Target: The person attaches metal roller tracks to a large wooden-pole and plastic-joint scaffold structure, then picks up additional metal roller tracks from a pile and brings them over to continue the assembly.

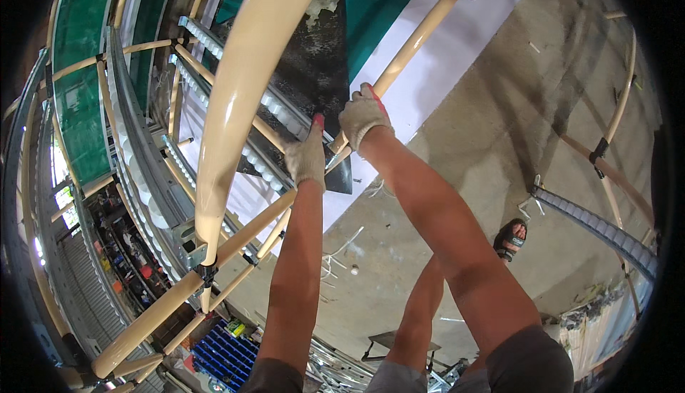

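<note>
Both my hands wear off-white knit gloves with pinkish-red fingertips. My right hand (365,114) is closed around a beige pipe (421,32) that slants up to the right. Just left of and below it, my left hand (307,156) is closed where another beige pipe (267,132) and a roller track (282,111) meet the frame. Its thumb points up, and its other fingers are hidden, so what it grips cannot be made out. Between the hands, a small metal bracket (332,157) shows. Beneath them lies a dark, worn sheet (314,57) with a pointed end.
A thick beige pipe (242,86) crosses close in front, joined to a lower pipe (150,321) by a black clamp (206,274). Green panels (84,100) and more roller tracks stand left. Another track (596,222) lies right, near my foot (511,237). White scraps (332,257) litter the floor.
</note>
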The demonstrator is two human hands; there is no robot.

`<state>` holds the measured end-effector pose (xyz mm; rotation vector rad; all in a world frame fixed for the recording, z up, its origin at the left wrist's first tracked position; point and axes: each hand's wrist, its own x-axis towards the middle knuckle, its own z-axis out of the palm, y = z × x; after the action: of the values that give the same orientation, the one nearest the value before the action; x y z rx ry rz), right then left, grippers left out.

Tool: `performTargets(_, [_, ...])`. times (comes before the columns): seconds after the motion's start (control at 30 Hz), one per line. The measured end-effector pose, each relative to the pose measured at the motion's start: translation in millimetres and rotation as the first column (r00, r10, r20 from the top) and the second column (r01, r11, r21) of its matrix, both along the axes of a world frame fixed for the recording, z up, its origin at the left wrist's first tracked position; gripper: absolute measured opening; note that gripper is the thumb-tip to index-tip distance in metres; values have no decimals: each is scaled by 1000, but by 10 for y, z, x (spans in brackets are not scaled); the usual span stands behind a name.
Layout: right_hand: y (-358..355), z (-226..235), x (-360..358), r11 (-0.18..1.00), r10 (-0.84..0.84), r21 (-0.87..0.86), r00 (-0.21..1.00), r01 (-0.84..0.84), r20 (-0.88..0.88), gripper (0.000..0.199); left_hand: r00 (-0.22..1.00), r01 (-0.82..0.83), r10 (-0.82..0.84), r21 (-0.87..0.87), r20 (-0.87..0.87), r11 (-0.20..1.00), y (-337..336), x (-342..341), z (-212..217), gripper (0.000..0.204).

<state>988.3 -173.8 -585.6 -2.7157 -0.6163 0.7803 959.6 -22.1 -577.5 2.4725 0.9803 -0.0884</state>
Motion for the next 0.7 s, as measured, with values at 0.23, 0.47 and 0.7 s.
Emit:
performTargets(0.23, [-18,-328,-118,999,-40,41,984,33,173,12,964,-261,243,-207,-110,943,-124,199,-225,74])
performTargets(0.47, [-68,-216,-91,998,-11,66,993,3,121,12,989,-151,150,-150,-18,977,-47,252,-249,62])
performTargets(0.7, [-244,-293,-179,990,-65,137,976,36,209,21,990,-127,125,-25,-65,992,-257,302,-207,65])
